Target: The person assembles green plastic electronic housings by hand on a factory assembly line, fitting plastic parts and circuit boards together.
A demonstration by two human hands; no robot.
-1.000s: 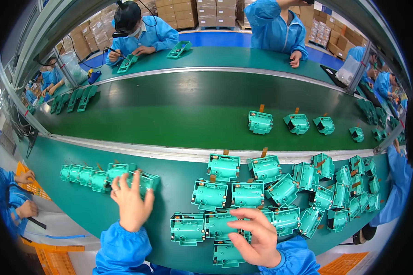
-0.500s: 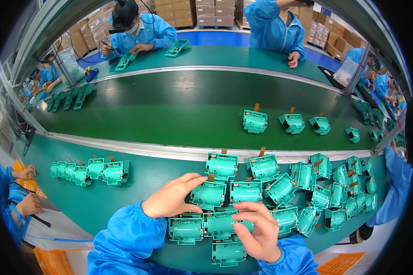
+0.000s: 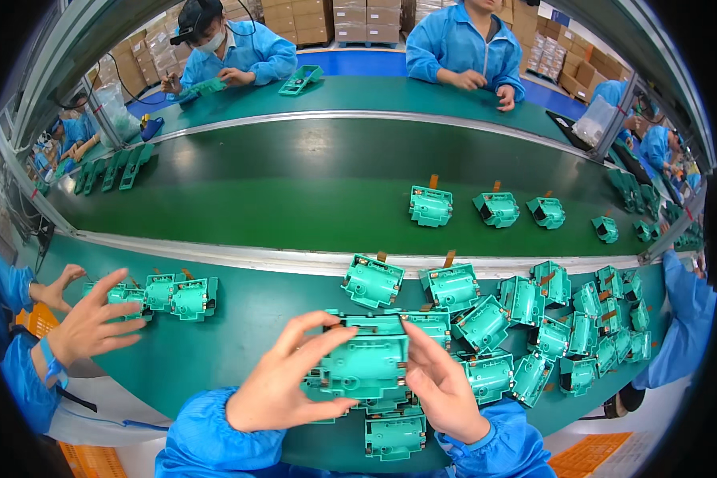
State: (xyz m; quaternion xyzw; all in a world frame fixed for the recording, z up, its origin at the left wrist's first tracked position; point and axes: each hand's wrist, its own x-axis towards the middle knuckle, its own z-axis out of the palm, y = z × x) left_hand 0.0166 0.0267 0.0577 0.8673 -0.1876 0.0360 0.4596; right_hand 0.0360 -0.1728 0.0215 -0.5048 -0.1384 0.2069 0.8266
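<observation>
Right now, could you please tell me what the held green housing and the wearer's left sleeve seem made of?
Green housing: probably moulded plastic, semi-gloss, judging by its even colour, soft highlights and formed ribs.
Left sleeve: apparently thin fabric, slightly shiny, with loose wrinkles; exact fibre unclear.

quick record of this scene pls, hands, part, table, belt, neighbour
left hand: grips a green housing by its left side
right hand: fingers against the housing's right edge
worktable: loose housings clustered right, a short row left
belt: orange-tabbed housings, right part
co-worker's hands: by the short row, contact unclear
</observation>
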